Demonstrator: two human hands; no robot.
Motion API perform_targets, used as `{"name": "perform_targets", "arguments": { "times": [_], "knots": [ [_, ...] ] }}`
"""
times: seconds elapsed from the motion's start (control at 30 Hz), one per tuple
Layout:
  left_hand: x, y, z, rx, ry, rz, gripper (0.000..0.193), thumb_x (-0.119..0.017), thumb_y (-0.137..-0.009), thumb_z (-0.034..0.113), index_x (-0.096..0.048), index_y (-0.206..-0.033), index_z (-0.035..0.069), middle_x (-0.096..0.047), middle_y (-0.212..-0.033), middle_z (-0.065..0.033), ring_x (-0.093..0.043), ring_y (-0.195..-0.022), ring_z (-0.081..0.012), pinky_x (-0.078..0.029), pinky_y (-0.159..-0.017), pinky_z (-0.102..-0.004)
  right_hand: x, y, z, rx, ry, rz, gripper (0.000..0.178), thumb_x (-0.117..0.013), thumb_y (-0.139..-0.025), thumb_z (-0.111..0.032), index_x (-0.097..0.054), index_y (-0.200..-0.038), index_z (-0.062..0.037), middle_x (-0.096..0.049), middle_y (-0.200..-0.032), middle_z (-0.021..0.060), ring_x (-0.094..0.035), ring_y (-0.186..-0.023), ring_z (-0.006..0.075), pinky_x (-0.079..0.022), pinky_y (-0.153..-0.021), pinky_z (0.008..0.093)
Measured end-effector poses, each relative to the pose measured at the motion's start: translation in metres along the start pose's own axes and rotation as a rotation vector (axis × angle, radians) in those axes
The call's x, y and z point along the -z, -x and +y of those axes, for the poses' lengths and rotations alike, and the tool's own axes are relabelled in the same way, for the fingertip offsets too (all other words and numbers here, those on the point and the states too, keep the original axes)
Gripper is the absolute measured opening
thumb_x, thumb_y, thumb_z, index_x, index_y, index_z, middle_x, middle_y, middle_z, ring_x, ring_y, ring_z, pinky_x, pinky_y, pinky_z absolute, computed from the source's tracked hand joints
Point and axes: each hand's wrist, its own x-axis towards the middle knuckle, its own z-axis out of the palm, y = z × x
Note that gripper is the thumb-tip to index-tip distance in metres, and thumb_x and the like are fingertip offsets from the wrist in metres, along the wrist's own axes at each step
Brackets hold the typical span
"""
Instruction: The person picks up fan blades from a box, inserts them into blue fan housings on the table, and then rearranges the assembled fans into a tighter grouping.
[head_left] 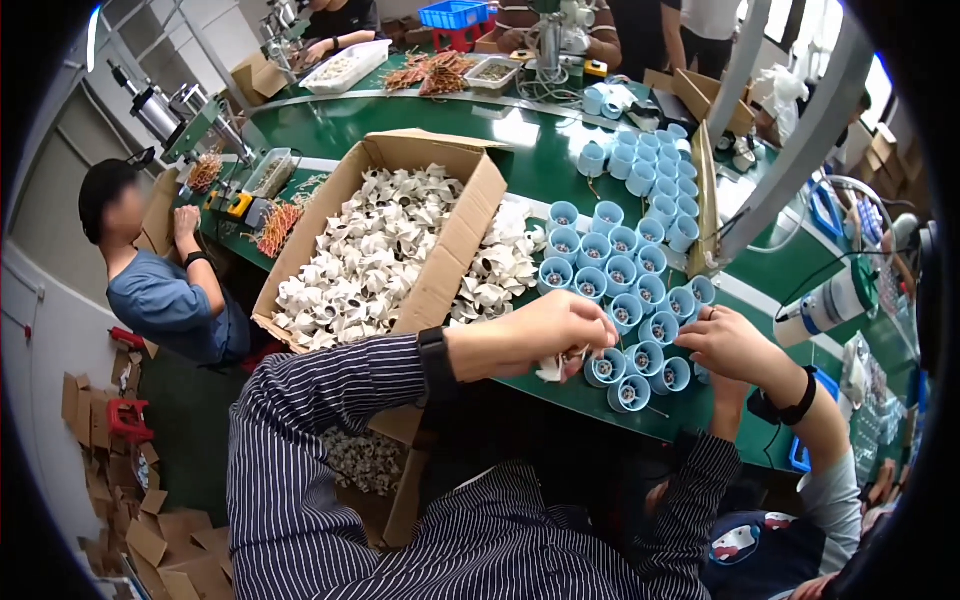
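Observation:
My left hand [575,335], with a dark band at the wrist, is closed above the near rows of light blue cups [605,368]. A white bladed part [551,370], like a small fan wheel, shows under its curled fingers, and thumb and forefinger are pinched together near a cup. The cups stand upright in rows, with small metallic pieces inside. My right hand [728,397] rises at the right edge of the cups; a co-worker's hand [735,345] in front hides its fingers. That co-worker's fingers reach down to the cups.
A large cardboard box [440,285] full of white bladed parts stands left of the cups, with a loose pile [500,262] beside it. A metal post [790,150] slants over the right side of the green table [420,112]. Another person [165,290] works at the left.

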Motion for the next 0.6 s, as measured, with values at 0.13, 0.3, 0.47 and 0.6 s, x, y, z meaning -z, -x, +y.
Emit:
{"name": "perform_targets", "arguments": {
  "times": [0.13,0.3,0.47,0.6],
  "knots": [
    [0.029,0.009,0.007,0.01,0.368,0.217,0.036,-0.062,-0.106,0.037,-0.067,-0.121,0.004,-0.066,-0.099,-0.0061,-0.068,-0.081,-0.017,-0.057,-0.056,-0.0319,-0.057,-0.036,-0.006,-0.104,0.118,0.113,0.033,-0.082,-0.079,-0.022,-0.075,-0.111,-0.0195,-0.073,-0.106,-0.0034,-0.068,-0.108,0.0226,-0.054,-0.093,0.0384],
    [0.024,-0.011,0.022,0.153,0.118,0.066,0.048,-0.051,-0.111,0.047,-0.072,-0.114,0.005,-0.068,-0.095,-0.0058,-0.068,-0.073,-0.015,-0.055,-0.051,-0.0287,-0.135,-0.001,-0.001,-0.703,-0.302,0.956,0.014,-0.081,-0.088,-0.013,-0.069,-0.088,-0.0051,-0.067,-0.095,0.0069,-0.068,-0.092,0.0203,-0.056,-0.082,0.0374],
    [0.007,-0.053,0.062,-0.028,-0.041,0.021,0.047,-0.052,-0.111,0.043,-0.073,-0.103,0.002,-0.068,-0.084,-0.0053,-0.065,-0.065,-0.0127,-0.052,-0.048,-0.0282,-0.14,-0.02,-0.012,-1.001,-0.037,0.934,0.018,-0.082,-0.092,-0.029,-0.079,-0.098,-0.0122,-0.067,-0.108,0.0141,-0.063,-0.104,0.0331,-0.053,-0.091,0.0473],
    [0.006,-0.07,0.064,0.017,0.015,-0.04,0.039,-0.053,-0.112,0.033,-0.072,-0.103,0.0,-0.069,-0.083,-0.0058,-0.065,-0.063,-0.0133,-0.051,-0.048,-0.0279,-0.13,-0.007,-0.03,-0.988,0.063,0.772,0.027,-0.077,-0.096,-0.027,-0.078,-0.12,-0.0142,-0.064,-0.129,0.0132,-0.057,-0.12,0.0352,-0.047,-0.107,0.0465]
  ]
}}
